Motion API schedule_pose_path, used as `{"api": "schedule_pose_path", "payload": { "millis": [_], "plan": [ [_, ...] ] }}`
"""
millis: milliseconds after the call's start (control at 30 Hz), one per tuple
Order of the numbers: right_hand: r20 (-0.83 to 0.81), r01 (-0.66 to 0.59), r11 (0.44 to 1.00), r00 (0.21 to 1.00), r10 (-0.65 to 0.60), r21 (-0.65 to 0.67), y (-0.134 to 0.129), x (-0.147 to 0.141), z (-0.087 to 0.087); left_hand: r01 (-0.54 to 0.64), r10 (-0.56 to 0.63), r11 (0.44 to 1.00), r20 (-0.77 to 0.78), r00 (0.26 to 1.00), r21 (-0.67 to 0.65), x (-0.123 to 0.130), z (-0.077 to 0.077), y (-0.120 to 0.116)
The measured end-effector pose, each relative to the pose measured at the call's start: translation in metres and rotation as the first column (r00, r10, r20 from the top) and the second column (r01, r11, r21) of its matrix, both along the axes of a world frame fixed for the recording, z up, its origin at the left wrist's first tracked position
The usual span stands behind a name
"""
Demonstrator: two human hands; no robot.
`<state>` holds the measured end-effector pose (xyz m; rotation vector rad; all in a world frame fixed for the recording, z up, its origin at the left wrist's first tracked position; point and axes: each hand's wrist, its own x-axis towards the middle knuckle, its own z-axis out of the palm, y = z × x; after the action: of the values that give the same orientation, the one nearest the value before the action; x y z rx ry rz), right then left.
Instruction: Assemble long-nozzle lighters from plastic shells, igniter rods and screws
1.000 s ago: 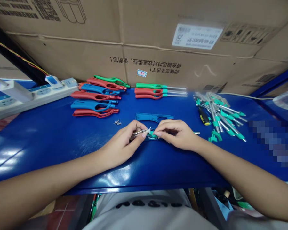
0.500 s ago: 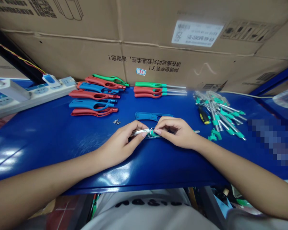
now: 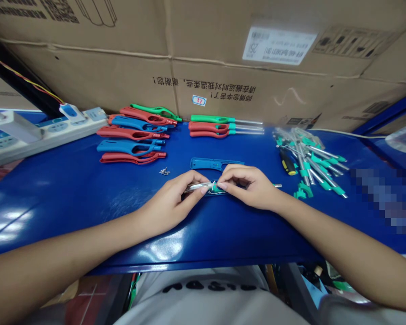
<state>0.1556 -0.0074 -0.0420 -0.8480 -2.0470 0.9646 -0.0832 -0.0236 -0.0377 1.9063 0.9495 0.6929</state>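
At the middle of the blue table, my left hand [image 3: 176, 198] pinches a clear, silvery tube-like part [image 3: 196, 186] between thumb and fingers. My right hand [image 3: 248, 186] is closed on a green plastic piece [image 3: 219, 188] right beside it, and the fingertips of both hands nearly meet. Thin white wires show around the green piece. A metal tip [image 3: 277, 185] sticks out to the right from behind my right hand. Just behind the hands lies a blue handle shell [image 3: 206, 163], partly covered by my right fingers. Small screws [image 3: 164, 171] form a little pile behind my left hand.
Red, blue and green handle shells [image 3: 131, 146] lie at back left, near a white power strip [image 3: 57, 128]. Lighters with metal rods [image 3: 209, 126] lie at back centre. Right of them are a yellow-black screwdriver [image 3: 287, 162] and green-and-metal rods [image 3: 320, 164]. A cardboard box [image 3: 122, 72] stands behind.
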Motion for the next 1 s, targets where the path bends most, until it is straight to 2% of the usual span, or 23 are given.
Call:
{"api": "schedule_pose_path", "payload": {
  "millis": [667, 1000],
  "plan": [
    [0.022, -0.001, 1.0, 1.0, 0.001, 0.03, -0.0006, 0.0002, 0.0, -0.005, 0.005, 1.0, 0.017, 1.0, 0.005, 0.0006, -0.0008, -0.0007],
    [0.016, 0.022, 1.0, 1.0, -0.022, -0.005, -0.0019, -0.0007, -0.0019, -0.04, 0.046, 0.996, 0.074, 0.996, -0.076, 0.0025, -0.0015, 0.0007]
  ]
}}
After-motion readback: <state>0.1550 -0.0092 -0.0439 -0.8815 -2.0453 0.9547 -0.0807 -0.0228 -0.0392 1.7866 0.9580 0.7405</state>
